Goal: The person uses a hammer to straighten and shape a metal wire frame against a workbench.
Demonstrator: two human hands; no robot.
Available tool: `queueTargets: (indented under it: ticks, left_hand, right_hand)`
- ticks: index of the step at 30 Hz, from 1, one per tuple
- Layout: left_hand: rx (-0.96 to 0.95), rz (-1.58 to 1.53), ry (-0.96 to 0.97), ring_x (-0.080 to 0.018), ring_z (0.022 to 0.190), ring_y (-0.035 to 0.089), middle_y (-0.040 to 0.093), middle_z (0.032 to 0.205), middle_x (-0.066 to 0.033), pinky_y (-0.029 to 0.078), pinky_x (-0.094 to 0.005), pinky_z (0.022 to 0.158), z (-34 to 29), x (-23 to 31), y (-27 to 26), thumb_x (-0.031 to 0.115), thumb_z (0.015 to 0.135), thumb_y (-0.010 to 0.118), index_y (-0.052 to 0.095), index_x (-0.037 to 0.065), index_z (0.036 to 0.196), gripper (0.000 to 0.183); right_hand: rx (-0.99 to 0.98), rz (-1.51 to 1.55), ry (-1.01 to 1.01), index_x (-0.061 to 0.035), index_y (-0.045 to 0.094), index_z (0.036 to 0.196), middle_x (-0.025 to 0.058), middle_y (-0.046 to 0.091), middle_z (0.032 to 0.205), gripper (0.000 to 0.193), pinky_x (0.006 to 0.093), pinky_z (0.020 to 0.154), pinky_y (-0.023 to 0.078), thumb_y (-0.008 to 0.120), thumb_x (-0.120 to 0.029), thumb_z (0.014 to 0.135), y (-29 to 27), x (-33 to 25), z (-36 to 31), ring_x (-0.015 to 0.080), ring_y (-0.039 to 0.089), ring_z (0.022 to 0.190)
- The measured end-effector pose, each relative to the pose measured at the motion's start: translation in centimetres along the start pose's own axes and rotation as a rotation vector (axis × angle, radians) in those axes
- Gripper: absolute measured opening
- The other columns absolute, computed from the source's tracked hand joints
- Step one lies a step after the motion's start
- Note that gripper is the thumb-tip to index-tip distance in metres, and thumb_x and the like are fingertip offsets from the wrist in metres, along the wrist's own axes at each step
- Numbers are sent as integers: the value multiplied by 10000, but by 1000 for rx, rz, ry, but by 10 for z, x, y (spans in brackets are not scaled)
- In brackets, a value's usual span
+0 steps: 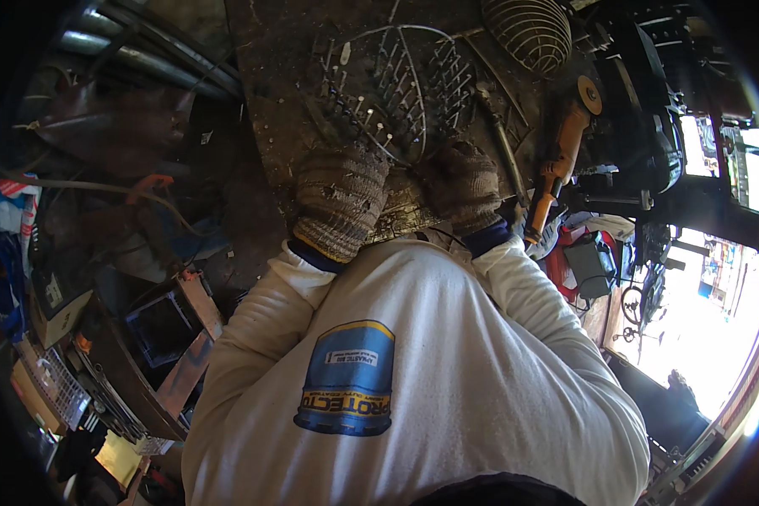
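A round metal wire frame (424, 110) with several short rods standing in it lies on the dark workbench (282, 76) in front of me. My left hand (341, 202), in a brown-grey knitted glove, is closed at the frame's near left rim. Beside the near right rim, my right hand (464, 185) is closed too, in a matching glove. Both hands' fingertips are hidden, but the frame's wire runs up to the gloves. Right of my right hand lies an orange angle grinder (567, 143) with its disc pointing away. A thin metal bar (504, 143) rests between them.
A domed wire guard (527, 34) lies at the far right of the bench. Metal pipes (110, 46) and clutter fill the left side. A grey-and-red machine (590, 263) stands to the right, near a bright opening.
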State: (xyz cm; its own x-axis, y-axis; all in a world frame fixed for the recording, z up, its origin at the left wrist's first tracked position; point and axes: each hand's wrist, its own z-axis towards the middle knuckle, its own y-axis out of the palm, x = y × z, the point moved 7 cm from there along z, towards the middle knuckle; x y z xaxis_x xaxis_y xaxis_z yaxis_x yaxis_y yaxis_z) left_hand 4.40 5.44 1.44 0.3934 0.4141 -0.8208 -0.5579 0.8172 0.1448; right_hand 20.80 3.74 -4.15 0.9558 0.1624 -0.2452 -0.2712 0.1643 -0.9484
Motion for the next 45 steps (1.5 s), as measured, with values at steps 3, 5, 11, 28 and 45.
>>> queueTargets:
  ticks: [3, 5, 11, 28, 45]
  left_hand:
    - [6, 74, 33, -167, 437, 579, 617, 529, -81, 503, -297, 402, -4, 6, -1, 89, 972, 424, 658, 80, 634, 411]
    - [-12, 16, 45, -192, 458, 581, 624, 568, -110, 500, -320, 408, -7, 8, -2, 109, 1001, 411, 663, 40, 773, 347]
    - [-33, -25, 110, -241, 482, 590, 641, 638, -166, 493, -353, 404, -12, 13, -3, 158, 1032, 335, 673, 6, 886, 399]
    - [-73, -91, 67, -197, 455, 587, 624, 568, -115, 503, -317, 404, -6, 5, -1, 130, 995, 396, 657, 48, 717, 390]
    - [15, -109, 139, -187, 456, 602, 644, 579, -91, 543, -326, 427, 3, 1, -8, 103, 976, 430, 663, 60, 728, 343]
  right_hand:
    - [-40, -57, 17, -116, 717, 978, 156, 686, 1009, 430, 491, 738, 546, 710, -521, 834, -3, 0, 0, 362, 687, 888]
    - [56, -5, 1, -111, 715, 978, 158, 689, 988, 430, 492, 733, 547, 719, -513, 826, 2, 5, -3, 370, 688, 885]
    - [-205, 55, 197, -136, 671, 1118, 111, 661, 1067, 356, 443, 850, 514, 665, -431, 920, -19, -8, 8, 313, 634, 1013]
    - [-248, 191, 171, -126, 597, 1300, 112, 598, 1293, 449, 439, 1047, 434, 635, -418, 960, 26, 14, -3, 272, 558, 1215]
    - [-271, 700, 414, -87, 430, 1487, 112, 510, 1463, 814, 452, 1199, 320, 540, -671, 931, 67, 45, -27, 196, 473, 1305]
